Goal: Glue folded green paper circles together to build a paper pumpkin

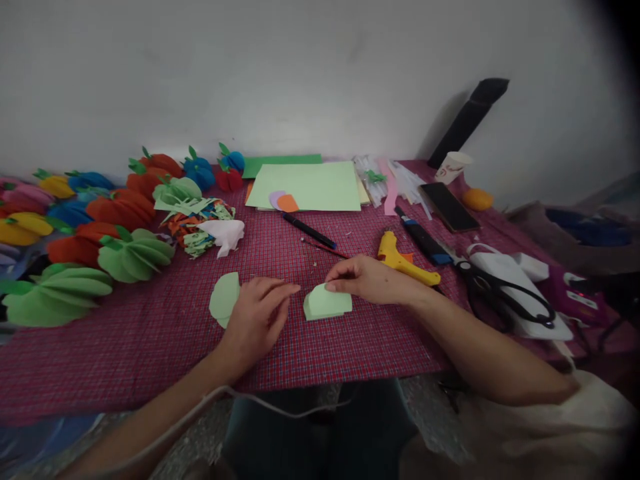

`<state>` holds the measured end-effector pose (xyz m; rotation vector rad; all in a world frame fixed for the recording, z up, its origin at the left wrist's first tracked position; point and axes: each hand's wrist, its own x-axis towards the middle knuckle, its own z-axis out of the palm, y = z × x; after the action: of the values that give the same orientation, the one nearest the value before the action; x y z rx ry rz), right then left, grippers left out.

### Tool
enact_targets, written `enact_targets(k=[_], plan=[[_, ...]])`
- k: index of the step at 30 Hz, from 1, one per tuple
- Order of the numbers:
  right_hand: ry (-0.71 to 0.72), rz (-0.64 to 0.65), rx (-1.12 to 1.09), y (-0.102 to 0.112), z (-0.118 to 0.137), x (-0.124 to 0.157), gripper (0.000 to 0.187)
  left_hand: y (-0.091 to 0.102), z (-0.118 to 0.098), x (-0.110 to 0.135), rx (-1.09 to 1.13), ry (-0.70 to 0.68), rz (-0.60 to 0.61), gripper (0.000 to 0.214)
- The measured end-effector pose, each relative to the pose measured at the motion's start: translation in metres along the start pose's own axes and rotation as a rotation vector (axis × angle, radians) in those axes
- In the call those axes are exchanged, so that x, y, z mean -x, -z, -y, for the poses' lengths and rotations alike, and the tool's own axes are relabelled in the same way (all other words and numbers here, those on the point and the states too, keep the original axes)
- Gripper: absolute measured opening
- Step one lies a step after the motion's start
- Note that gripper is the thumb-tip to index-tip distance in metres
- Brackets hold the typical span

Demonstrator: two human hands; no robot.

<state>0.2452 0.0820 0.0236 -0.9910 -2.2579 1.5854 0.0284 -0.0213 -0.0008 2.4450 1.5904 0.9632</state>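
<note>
My right hand (357, 279) pinches the top edge of a folded light green paper piece (327, 304), which rests on the checked cloth in front of me. The piece has a rounded upper edge and seems to be more than one layer. My left hand (260, 310) is open, its index finger stretched toward that paper and its thumb apart, with nothing between them. Just left of it lies another light green paper piece (224, 299) with a curved side, partly covered by the left hand.
Layered paper pumpkins (133, 257) crowd the left side, beside a heap of paper scraps (200, 223). Paper sheets (310, 187) and a black pen (309, 231) lie behind my hands. To the right are a yellow glue gun (403, 260), a utility knife (425, 240), scissors (500, 290) and a phone (450, 207).
</note>
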Motion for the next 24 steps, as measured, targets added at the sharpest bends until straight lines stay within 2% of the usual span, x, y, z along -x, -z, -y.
enact_targets(k=[3,8,24], plan=[[0.003,-0.044,0.042,-0.006,-0.002,-0.002,0.015,0.001,0.001,0.003,-0.049,-0.110,0.047,0.031],[0.010,-0.086,0.142,-0.012,-0.006,-0.004,0.016,-0.001,0.002,0.006,-0.072,-0.186,0.097,0.031],[0.008,-0.072,0.191,-0.013,-0.007,-0.005,0.015,-0.003,-0.003,0.006,-0.087,-0.212,0.153,0.030]])
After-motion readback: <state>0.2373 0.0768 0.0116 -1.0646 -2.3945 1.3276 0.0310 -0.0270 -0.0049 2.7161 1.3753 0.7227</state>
